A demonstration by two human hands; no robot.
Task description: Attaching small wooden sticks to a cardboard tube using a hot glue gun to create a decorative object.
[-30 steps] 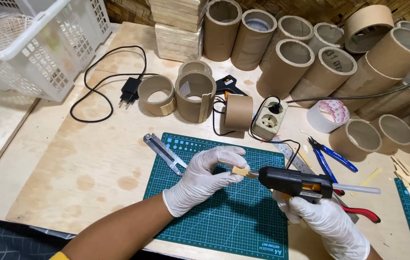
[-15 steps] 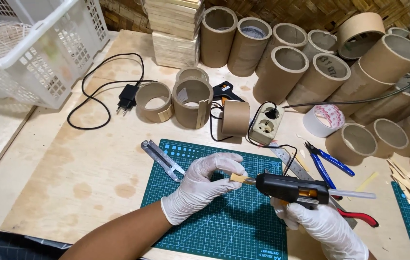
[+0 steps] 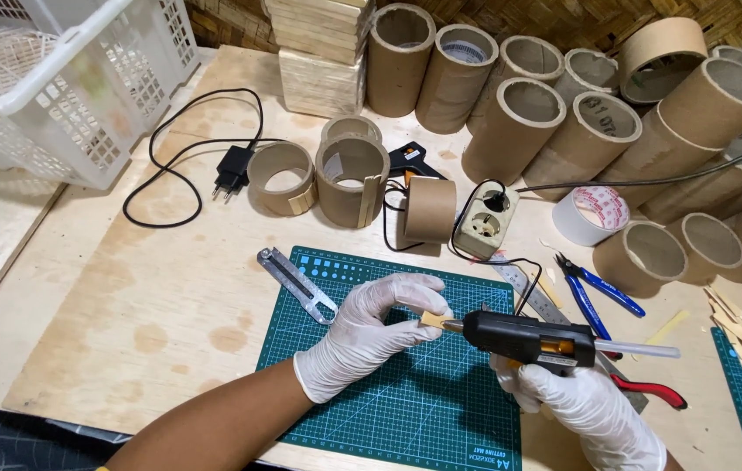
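Observation:
My left hand [image 3: 369,336], in a white glove, pinches a small pale wooden piece [image 3: 433,320] over the green cutting mat [image 3: 406,410]. Gloved as well, my right hand [image 3: 584,410] grips a black hot glue gun [image 3: 528,337]. A clear glue stick pokes out of the gun's back. The gun's nozzle touches the wooden piece. A folding metal knife [image 3: 297,283] lies at the mat's upper left corner.
Several cardboard tubes [image 3: 510,126] stand and lie across the back and right. Short tube rings [image 3: 352,180], a white power socket [image 3: 486,224], a tape roll [image 3: 591,215], blue cutters [image 3: 593,292], a metal ruler and wood strips [image 3: 733,318] surround the mat. A white basket [image 3: 48,83] sits far left.
The view has shifted slightly. Both hands hold the same pose, nozzle against the wooden piece.

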